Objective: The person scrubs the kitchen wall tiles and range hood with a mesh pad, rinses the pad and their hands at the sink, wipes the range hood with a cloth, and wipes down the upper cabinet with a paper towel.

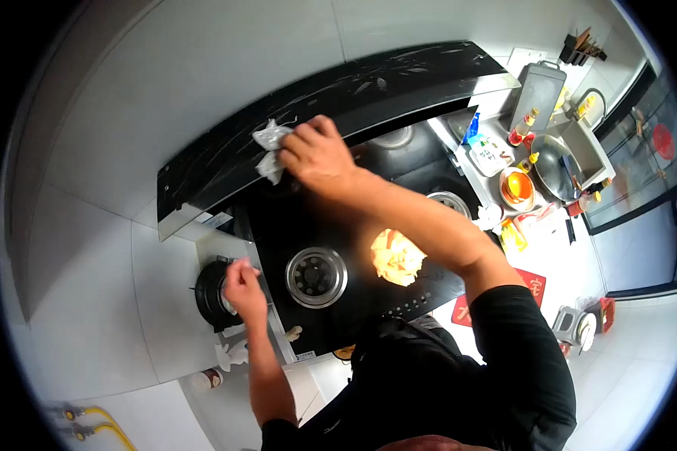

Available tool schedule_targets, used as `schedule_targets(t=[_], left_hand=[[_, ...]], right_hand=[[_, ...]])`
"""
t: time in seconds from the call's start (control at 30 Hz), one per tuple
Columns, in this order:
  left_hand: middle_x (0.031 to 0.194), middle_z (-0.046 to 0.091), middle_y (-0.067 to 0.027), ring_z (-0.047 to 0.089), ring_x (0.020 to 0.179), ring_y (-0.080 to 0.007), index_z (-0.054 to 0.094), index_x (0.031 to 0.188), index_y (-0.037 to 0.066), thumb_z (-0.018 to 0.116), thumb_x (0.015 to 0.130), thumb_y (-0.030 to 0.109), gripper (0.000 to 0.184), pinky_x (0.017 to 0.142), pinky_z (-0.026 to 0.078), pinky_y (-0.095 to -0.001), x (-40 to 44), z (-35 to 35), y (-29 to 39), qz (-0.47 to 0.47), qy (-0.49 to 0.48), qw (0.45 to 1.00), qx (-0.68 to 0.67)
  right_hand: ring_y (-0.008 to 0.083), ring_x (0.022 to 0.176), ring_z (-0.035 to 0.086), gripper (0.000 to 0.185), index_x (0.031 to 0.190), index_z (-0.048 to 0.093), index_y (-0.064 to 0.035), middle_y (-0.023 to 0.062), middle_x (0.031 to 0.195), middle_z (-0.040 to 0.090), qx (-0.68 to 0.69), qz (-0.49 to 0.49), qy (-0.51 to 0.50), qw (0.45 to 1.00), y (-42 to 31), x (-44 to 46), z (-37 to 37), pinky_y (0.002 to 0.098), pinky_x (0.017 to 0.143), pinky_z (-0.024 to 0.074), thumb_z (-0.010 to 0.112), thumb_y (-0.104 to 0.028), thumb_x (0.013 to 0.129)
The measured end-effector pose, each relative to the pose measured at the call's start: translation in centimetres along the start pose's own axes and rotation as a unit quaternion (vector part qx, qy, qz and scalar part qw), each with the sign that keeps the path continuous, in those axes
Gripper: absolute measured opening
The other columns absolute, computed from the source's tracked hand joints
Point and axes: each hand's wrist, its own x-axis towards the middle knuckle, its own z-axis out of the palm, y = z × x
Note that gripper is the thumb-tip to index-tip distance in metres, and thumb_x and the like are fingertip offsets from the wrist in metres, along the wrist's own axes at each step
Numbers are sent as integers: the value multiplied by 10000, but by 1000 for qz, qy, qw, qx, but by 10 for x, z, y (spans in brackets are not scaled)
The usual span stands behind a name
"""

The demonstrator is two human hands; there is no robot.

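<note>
My right hand (316, 154) is closed round a crumpled white tissue or cloth (270, 138), its loose ends sticking out to the left. It lies against the lower edge of a long black panel (331, 98) with a leaf pattern, above the back of the black stove (353, 282). Over the left side of the stove, my left hand (244, 289) is held with its fingers curled in and nothing visible in them. It is nearest a round black appliance (217, 293). A metal burner (316, 276) and a bright yellowish crumpled heap (397, 258) are on the stove top.
On the right counter are a wok (557, 169), an orange bowl (517, 188), sauce bottles (523, 126), a white packet (491, 154) and a red mat (532, 284). A sink (585, 146) lies beyond. A jar (207, 379) stands lower left.
</note>
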Motion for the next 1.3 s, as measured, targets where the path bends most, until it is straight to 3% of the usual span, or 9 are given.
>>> schedule_targets(t=[0.17,0.23,0.4,0.57,0.7,0.9,1.1,1.17,1.3], left_hand=[[836,684,-90,656,727,-209,700,1019,18,627,946,77,119,685,530,-327,60,-17,36,94,74,989,81],[949,683,-84,654,888,-255,704,1048,45,637,922,84,147,781,525,-383,79,-32,35,229,108,925,283],[1151,679,-58,613,1063,-265,709,1132,80,664,896,121,243,904,465,-408,107,-47,52,312,109,848,415],[1197,687,-28,615,1071,-236,716,1168,94,719,880,167,298,915,438,-375,119,-53,47,334,63,821,459],[1105,704,13,616,1019,-207,730,1100,94,775,844,223,291,860,440,-360,130,-53,36,347,68,799,486],[928,654,-7,599,918,-208,731,1053,93,784,822,193,258,795,437,-363,145,-44,35,350,66,756,549],[882,619,-35,591,885,-220,728,1035,70,770,800,136,248,766,438,-369,146,-39,37,353,52,747,561],[888,622,-38,593,883,-225,728,1029,62,769,792,126,249,763,439,-367,145,-40,37,358,53,746,558],[888,626,-49,598,874,-231,728,1026,40,767,790,114,251,758,448,-364,144,-38,40,361,51,742,563]], right_hand=[[204,972,577,112,868,680,-157,-3,1037,642,-95,37,-18,995,121,-77,-62,473,942,404,665,-185,761],[204,1019,610,131,885,663,-153,5,1136,683,-157,79,-19,984,174,-112,-90,451,954,385,711,-181,766],[178,1056,622,208,1049,726,-158,-16,1134,712,-300,176,-43,937,271,-174,-146,429,978,383,719,-183,842],[199,1056,640,250,1080,734,-170,-6,1125,719,-233,142,-28,962,268,-179,-129,442,988,382,715,-136,833],[226,915,639,242,907,687,-100,40,1042,715,-74,45,-12,996,145,-99,-62,457,875,445,688,-136,668],[205,917,573,111,762,652,-83,52,882,639,-2,1,67,998,55,-31,-23,412,911,432,639,-193,768],[184,941,580,76,807,665,-128,9,893,649,-103,6,2,995,173,-99,-82,425,930,422,666,-178,750],[188,988,615,206,906,701,-137,0,1001,703,-173,55,-18,983,227,-141,-105,435,938,418,706,-188,707],[146,1058,622,213,1019,731,-168,-46,1080,722,-287,152,-35,945,310,-189,-158,424,944,396,712,-197,809]])
